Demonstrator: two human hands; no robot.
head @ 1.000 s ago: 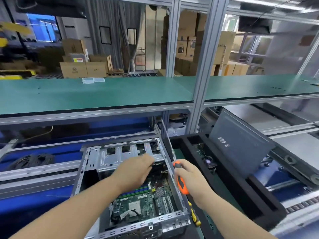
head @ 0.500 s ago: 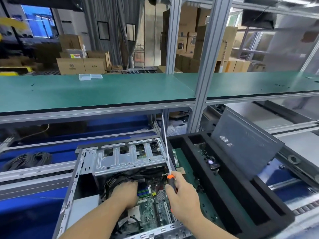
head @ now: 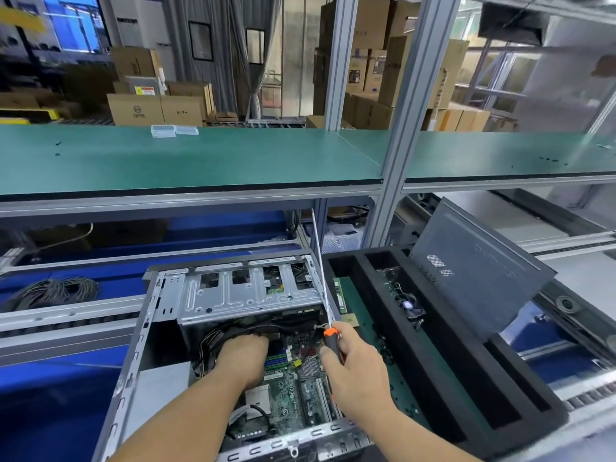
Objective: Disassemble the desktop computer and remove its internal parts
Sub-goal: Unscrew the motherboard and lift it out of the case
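An open desktop case (head: 140, 328) lies in front of me, its silver drive cage (head: 246, 291) at the far end and the green motherboard (head: 286, 391) exposed below. My left hand (head: 245, 358) reaches down inside the case, fingers curled among black cables (head: 220, 335) beside the RAM slots; what it grips is hidden. My right hand (head: 356, 371) hovers over the case's right edge, shut on a long screwdriver (head: 321, 278) with an orange-and-black handle, shaft pointing up and away.
A black foam tray (head: 466, 378) on the right holds removed boards, a small fan part and a grey side panel (head: 476, 271) leaning up. A green shelf (head: 186, 161) overhangs the work area. An aluminium post (head: 393, 181) rises behind the tray. Coiled cables (head: 53, 291) lie left.
My left hand has gone from the drive cage down into the case among the cables. My right hand has swung the screwdriver so that its shaft now points up and away.
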